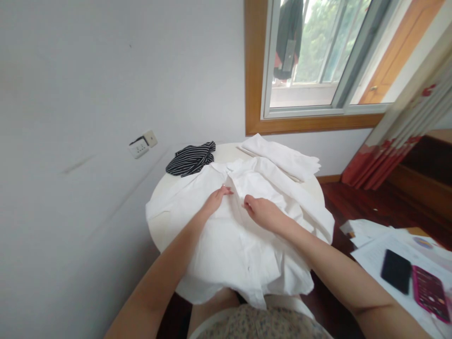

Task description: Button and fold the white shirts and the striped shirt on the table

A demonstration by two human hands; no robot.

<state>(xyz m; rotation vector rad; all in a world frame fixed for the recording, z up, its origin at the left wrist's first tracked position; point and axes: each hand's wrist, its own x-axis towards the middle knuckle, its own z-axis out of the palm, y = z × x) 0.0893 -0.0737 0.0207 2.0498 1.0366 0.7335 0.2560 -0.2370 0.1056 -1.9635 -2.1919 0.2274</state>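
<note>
A white button shirt (243,235) lies spread over a small round white table (158,226), its hem hanging off the near edge. My left hand (216,198) rests on the shirt's front placket, fingers together and pressed on the fabric. My right hand (260,212) is closed in a pinch on the cloth just right of it, by the placket. Both hands sit near the upper middle of the shirt, a few centimetres apart.
A black-and-white striped garment (191,158) is bunched at the table's back left. A folded white cloth (282,157) lies at the back right. A wall socket (141,145) is on the left wall. Two phones, black (396,271) and pink (429,292), lie on papers at right.
</note>
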